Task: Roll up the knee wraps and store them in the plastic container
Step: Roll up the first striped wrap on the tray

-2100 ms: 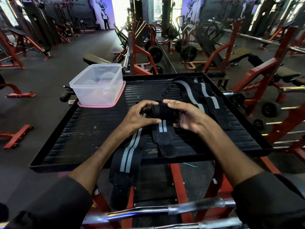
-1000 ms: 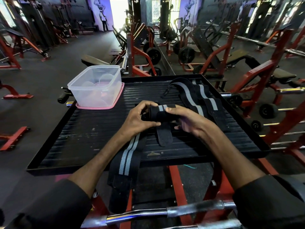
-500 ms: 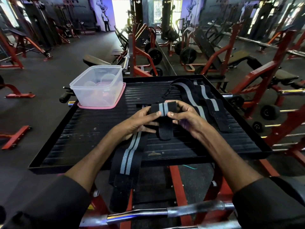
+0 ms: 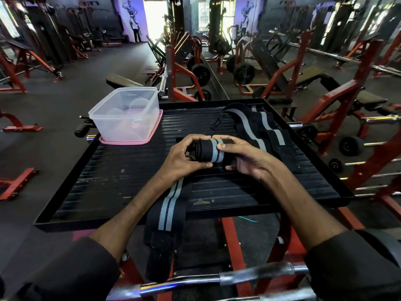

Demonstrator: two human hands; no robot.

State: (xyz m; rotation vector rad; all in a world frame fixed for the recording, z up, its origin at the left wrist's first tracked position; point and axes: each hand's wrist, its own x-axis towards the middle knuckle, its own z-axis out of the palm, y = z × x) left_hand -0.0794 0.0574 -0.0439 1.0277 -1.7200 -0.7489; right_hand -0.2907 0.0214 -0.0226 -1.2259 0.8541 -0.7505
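Note:
A rolled knee wrap (image 4: 209, 151), black with grey stripes, lies sideways between both hands above the black ribbed platform (image 4: 121, 177). My left hand (image 4: 183, 160) grips its left end and my right hand (image 4: 244, 158) holds its right end. Another unrolled wrap (image 4: 168, 205) runs from under my left hand and hangs over the platform's near edge. More unrolled wraps (image 4: 256, 129) lie at the back right. The clear plastic container (image 4: 125, 115) stands open on its pink lid (image 4: 152, 135) at the back left corner.
A chrome bar (image 4: 195, 281) crosses just below the platform, close to my sleeves. Red gym machines, benches and weight plates (image 4: 200, 71) surround the platform. The platform has a raised rim all round.
The loose flap that hung below the roll is now wound onto it. The roll has turned to lie sideways between my hands, with both hands closing around its ends.

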